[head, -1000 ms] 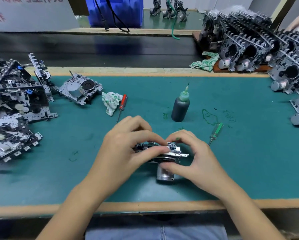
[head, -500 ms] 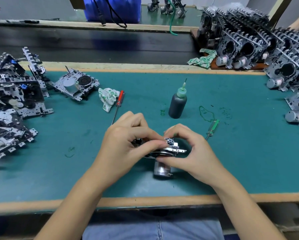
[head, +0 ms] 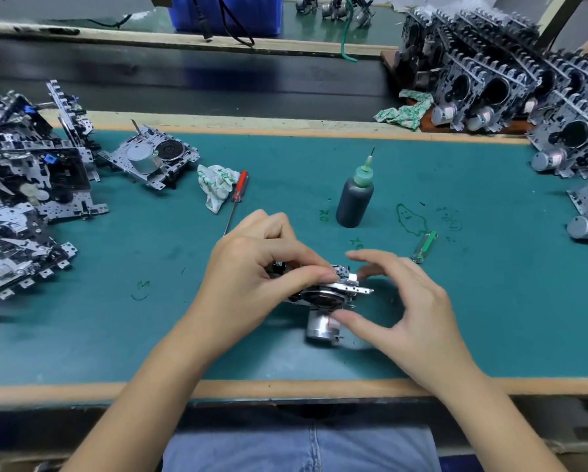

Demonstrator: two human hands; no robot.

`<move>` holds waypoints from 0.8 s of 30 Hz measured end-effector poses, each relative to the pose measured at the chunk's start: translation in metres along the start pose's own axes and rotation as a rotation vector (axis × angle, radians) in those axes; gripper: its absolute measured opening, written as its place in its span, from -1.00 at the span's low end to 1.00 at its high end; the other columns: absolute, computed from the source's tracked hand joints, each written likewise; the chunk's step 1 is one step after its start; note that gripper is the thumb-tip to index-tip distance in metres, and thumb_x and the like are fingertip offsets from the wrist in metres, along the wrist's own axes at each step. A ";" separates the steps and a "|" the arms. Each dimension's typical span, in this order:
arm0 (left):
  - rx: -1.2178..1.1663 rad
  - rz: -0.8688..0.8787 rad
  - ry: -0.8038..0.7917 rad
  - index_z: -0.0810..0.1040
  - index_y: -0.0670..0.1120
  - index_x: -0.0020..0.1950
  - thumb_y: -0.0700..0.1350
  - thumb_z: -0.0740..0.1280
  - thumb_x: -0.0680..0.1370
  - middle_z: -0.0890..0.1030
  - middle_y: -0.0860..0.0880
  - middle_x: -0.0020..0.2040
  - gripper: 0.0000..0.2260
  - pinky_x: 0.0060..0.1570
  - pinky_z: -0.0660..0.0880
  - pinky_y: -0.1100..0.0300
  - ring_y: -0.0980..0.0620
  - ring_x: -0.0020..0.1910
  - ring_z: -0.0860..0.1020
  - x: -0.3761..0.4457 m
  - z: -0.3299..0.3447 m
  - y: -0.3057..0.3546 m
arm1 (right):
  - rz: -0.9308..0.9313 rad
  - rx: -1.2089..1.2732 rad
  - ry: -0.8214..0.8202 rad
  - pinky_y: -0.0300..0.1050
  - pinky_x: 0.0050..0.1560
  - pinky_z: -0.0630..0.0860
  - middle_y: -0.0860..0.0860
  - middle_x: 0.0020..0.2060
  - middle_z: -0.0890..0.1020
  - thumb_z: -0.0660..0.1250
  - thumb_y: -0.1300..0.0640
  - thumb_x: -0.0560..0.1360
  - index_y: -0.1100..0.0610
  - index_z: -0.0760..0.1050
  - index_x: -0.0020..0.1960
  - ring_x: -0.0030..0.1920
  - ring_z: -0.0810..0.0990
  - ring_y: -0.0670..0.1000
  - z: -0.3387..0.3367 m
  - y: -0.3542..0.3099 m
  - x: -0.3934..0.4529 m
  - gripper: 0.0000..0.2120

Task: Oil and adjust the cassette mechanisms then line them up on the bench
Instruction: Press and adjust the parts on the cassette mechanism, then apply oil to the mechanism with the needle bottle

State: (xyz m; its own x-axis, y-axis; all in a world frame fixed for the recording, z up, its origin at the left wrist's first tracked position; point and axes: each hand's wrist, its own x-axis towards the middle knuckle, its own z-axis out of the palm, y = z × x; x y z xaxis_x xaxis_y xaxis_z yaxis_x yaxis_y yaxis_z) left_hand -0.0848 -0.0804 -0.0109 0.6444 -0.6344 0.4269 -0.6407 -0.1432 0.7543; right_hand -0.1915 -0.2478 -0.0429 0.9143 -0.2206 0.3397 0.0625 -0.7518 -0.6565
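At the centre of the frame a cassette mechanism is gripped by the left hand, fingers and thumb curled over its upper edge; its silver motor rests on the green tabletop. The right hand is held just beside it with fingers loosely spread, the thumb touching the motor and the fingertips near the top edge. Just beyond the hands an oil bottle is seen upright, with a green screwdriver to its right and a red screwdriver beside a crumpled rag to its left. Unsorted mechanisms are heaped at the left edge; rows of upright mechanisms are ranged at the upper right.
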 end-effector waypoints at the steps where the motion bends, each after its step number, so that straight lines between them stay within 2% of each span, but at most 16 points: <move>1: 0.001 -0.002 0.004 0.63 0.17 -0.19 0.07 0.43 0.40 0.36 0.13 -0.38 -0.97 -0.22 0.26 0.37 0.14 -0.27 0.35 0.000 0.000 0.000 | -0.005 -0.019 0.048 -0.30 0.03 0.43 -0.24 -0.14 0.57 0.38 -0.23 0.30 -0.04 0.55 0.11 -0.05 0.54 -0.15 0.001 0.002 -0.004 -0.55; 5: -0.016 -0.008 0.004 0.65 0.14 -0.19 0.07 0.40 0.40 0.36 0.15 -0.38 -0.94 -0.23 0.27 0.35 0.14 -0.28 0.36 -0.001 0.001 0.000 | -0.097 -0.215 0.143 -0.08 -0.20 0.50 -0.08 -0.29 0.59 0.38 -0.19 0.34 0.10 0.61 -0.16 -0.18 0.55 -0.03 0.010 0.009 -0.012 -0.65; 8: -0.017 -0.007 -0.001 0.66 0.15 -0.19 0.07 0.40 0.40 0.37 0.13 -0.38 -0.94 -0.24 0.27 0.32 0.13 -0.29 0.37 -0.001 0.000 -0.001 | -0.102 -0.267 0.133 -0.11 -0.27 0.50 -0.09 -0.33 0.56 0.36 -0.22 0.34 0.06 0.58 -0.22 -0.21 0.54 -0.02 0.007 0.011 -0.010 -0.66; 14: -0.045 -0.027 0.000 0.67 0.13 -0.19 0.08 0.41 0.39 0.38 0.12 -0.38 -0.92 -0.25 0.27 0.32 0.14 -0.29 0.38 -0.001 0.000 -0.001 | -0.068 -0.217 0.069 -0.12 -0.25 0.47 -0.13 -0.32 0.53 0.33 -0.22 0.35 0.05 0.61 -0.17 -0.22 0.50 -0.06 0.007 0.007 -0.012 -0.66; 17: -0.047 -0.046 -0.021 0.67 0.13 -0.20 0.05 0.48 0.36 0.40 0.11 -0.38 -0.94 -0.24 0.28 0.32 0.14 -0.29 0.39 0.000 -0.001 0.000 | -0.031 -0.115 0.049 -0.22 -0.11 0.42 -0.17 -0.24 0.53 0.32 -0.25 0.35 0.04 0.60 -0.01 -0.16 0.48 -0.13 0.001 0.003 -0.011 -0.60; 19: -0.040 -0.055 -0.064 0.67 0.13 -0.18 0.01 0.45 0.37 0.45 0.08 -0.35 -0.95 -0.23 0.30 0.34 0.13 -0.26 0.42 0.000 -0.006 0.001 | -0.040 -0.045 0.068 -0.22 -0.08 0.42 -0.13 -0.21 0.55 0.31 -0.22 0.37 0.04 0.56 0.05 -0.14 0.49 -0.14 -0.005 -0.003 -0.006 -0.60; 21: -0.013 -0.052 -0.124 0.66 0.17 -0.12 0.00 0.43 0.39 0.51 0.07 -0.25 -0.89 -0.22 0.34 0.34 0.11 -0.20 0.46 -0.001 -0.014 0.002 | -0.112 -0.055 0.068 -0.16 -0.18 0.43 -0.12 -0.28 0.51 0.29 -0.19 0.41 0.06 0.53 -0.02 -0.23 0.46 -0.14 -0.011 -0.012 0.003 -0.66; 24: 0.119 -0.017 -0.126 0.65 0.16 -0.06 -0.01 0.41 0.40 0.55 0.14 -0.22 -0.85 -0.14 0.40 0.28 0.16 -0.16 0.49 -0.003 -0.029 0.002 | -0.276 -0.279 0.007 -0.07 -0.44 0.40 -0.14 -0.38 0.42 0.23 -0.21 0.45 0.07 0.47 -0.15 -0.39 0.38 -0.11 -0.014 -0.030 0.022 -0.66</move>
State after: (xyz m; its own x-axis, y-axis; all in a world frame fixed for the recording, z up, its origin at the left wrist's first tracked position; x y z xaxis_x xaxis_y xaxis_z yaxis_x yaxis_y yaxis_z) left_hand -0.0761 -0.0564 0.0043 0.6028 -0.7204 0.3431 -0.6797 -0.2385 0.6936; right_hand -0.1788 -0.2386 -0.0066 0.8758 0.0098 0.4826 0.1933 -0.9233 -0.3319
